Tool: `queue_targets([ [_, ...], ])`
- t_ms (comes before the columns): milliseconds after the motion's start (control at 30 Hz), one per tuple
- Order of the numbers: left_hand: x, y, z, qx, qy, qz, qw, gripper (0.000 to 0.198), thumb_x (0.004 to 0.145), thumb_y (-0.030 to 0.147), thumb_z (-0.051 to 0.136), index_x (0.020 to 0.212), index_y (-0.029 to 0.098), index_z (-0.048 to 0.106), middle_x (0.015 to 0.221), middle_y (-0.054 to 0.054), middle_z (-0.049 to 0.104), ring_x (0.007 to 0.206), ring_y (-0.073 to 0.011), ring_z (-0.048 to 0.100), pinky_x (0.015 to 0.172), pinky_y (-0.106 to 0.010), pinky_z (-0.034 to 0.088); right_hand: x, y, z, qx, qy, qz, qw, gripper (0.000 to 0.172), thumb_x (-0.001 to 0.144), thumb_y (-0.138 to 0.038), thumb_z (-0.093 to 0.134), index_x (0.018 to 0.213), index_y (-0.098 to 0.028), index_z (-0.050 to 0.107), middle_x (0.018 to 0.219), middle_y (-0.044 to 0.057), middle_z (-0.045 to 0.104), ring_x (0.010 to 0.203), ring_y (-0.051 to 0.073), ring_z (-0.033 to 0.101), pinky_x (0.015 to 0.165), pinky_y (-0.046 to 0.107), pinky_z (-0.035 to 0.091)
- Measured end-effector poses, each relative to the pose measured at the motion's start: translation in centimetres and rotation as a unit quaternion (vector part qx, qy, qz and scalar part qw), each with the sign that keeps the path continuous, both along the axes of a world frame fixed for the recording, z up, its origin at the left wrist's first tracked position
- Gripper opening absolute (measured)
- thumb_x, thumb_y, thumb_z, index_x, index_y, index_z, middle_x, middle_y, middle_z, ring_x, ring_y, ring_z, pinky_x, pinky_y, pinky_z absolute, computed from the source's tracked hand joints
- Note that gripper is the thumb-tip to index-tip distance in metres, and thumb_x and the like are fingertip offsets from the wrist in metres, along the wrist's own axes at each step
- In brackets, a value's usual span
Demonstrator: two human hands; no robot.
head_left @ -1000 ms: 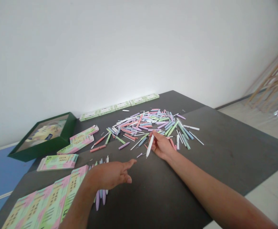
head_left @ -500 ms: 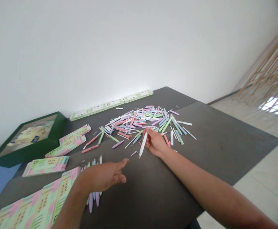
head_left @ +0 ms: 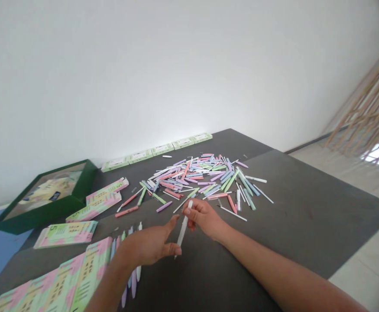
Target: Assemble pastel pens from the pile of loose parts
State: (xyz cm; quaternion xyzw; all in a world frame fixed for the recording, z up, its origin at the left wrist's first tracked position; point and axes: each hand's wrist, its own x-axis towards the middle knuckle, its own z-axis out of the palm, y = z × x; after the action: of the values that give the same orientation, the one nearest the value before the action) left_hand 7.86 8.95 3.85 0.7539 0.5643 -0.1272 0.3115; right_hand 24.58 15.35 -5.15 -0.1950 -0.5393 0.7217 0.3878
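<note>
My right hand (head_left: pixel 202 219) pinches a white pen (head_left: pixel 183 229) near its upper end, and the pen slants down towards me. My left hand (head_left: pixel 150 245) hovers just left of it with thumb and forefinger apart, the forefinger tip touching the pen's lower part. A big heap of pastel pens and pen parts (head_left: pixel 197 177) lies on the dark table (head_left: pixel 289 216) beyond my hands. A short row of finished pens (head_left: pixel 131 260) lies under my left wrist, partly hidden.
Pink and green printed packets (head_left: pixel 66 277) lie at the near left, with more packets (head_left: pixel 103 199) farther back. A green box (head_left: pixel 46 195) stands at the far left. Small green boxes (head_left: pixel 157 149) line the wall edge. Wooden slats (head_left: pixel 367 112) lean at the right.
My right hand has drawn the white pen back from the heap towards me and to the left, bringing it against my left hand. The camera has tilted slightly.
</note>
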Motion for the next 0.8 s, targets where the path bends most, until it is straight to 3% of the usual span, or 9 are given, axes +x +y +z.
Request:
queue_targets([
  [67, 0.7, 0.5, -0.1, -0.007, 0.009, -0.013, 1.000, 0.060, 0.084, 0.048, 0.046, 0.133, 0.015, 0.038, 0.099, -0.010, 0.068, 0.079, -0.0250, 0.064, 0.065, -0.029, 0.044, 0.0, -0.8, 0.4, 0.013, 0.018, 0.043, 0.999, 0.028, 0.079, -0.044, 0.061, 0.084, -0.017, 0.059, 0.057, -0.003, 0.058, 0.044, 0.008, 0.049, 0.044, 0.019, 0.038],
  [133, 1.0, 0.9, -0.2, -0.015, -0.011, -0.034, 0.999, 0.037, 0.083, 0.042, 0.048, 0.112, 0.019, 0.055, 0.093, -0.005, 0.069, 0.077, -0.0215, 0.063, 0.064, -0.026, 0.044, 0.1, -1.4, 0.7, 0.015, 0.040, 0.076, 0.996, 0.027, 0.079, -0.043, 0.062, 0.088, -0.017, 0.061, 0.069, 0.001, 0.063, 0.050, 0.009, 0.053, 0.049, 0.022, 0.042],
  [233, 0.8, 1.4, -0.5, -0.026, -0.035, -0.055, 0.998, 0.024, 0.081, 0.037, 0.050, 0.095, 0.020, 0.059, 0.089, -0.001, 0.067, 0.076, -0.0182, 0.061, 0.065, -0.024, 0.044, 0.1, -2.0, 1.1, 0.009, 0.065, 0.110, 0.992, 0.028, 0.076, -0.043, 0.066, 0.089, -0.019, 0.063, 0.086, 0.005, 0.066, 0.065, 0.013, 0.059, 0.059, 0.026, 0.047],
  [400, 0.1, 1.4, -0.2, -0.043, -0.032, -0.062, 0.997, 0.024, 0.084, 0.038, 0.045, 0.093, 0.019, 0.057, 0.075, 0.000, 0.063, 0.066, -0.0168, 0.058, 0.058, -0.024, 0.044, 0.3, -2.2, 1.6, 0.014, 0.070, 0.122, 0.990, 0.032, 0.076, -0.043, 0.065, 0.094, -0.018, 0.062, 0.088, 0.006, 0.064, 0.076, 0.016, 0.060, 0.066, 0.028, 0.048],
  [533, -0.5, 1.2, 0.0, -0.047, -0.025, -0.047, 0.998, 0.032, 0.083, 0.040, 0.048, 0.107, 0.020, 0.055, 0.085, -0.002, 0.066, 0.071, -0.0182, 0.059, 0.064, -0.025, 0.045, 0.7, -2.1, 1.9, 0.052, 0.060, 0.112, 0.991, 0.030, 0.081, -0.042, 0.060, 0.097, -0.017, 0.059, 0.086, 0.005, 0.064, 0.070, 0.014, 0.058, 0.065, 0.029, 0.046],
  [667, -0.4, 1.0, 0.0, -0.038, 0.003, -0.039, 0.999, 0.047, 0.082, 0.039, 0.051, 0.126, 0.023, 0.046, 0.094, -0.004, 0.068, 0.076, -0.0204, 0.062, 0.068, -0.028, 0.045, 1.1, -2.1, 2.0, 0.141, -0.006, 0.055, 0.988, 0.023, 0.085, -0.037, 0.056, 0.095, -0.017, 0.059, 0.080, 0.004, 0.061, 0.066, 0.013, 0.055, 0.061, 0.026, 0.043],
  [800, 0.6, 1.0, 0.4, -0.041, 0.065, -0.032, 0.997, 0.053, 0.082, 0.040, 0.052, 0.129, 0.018, 0.045, 0.099, -0.011, 0.069, 0.084, -0.0275, 0.064, 0.068, -0.033, 0.046, 1.2, -2.4, 2.4, 0.252, -0.133, 0.002, 0.958, 0.016, 0.085, -0.031, 0.055, 0.093, -0.019, 0.061, 0.078, 0.002, 0.060, 0.067, 0.013, 0.053, 0.060, 0.024, 0.039],
])
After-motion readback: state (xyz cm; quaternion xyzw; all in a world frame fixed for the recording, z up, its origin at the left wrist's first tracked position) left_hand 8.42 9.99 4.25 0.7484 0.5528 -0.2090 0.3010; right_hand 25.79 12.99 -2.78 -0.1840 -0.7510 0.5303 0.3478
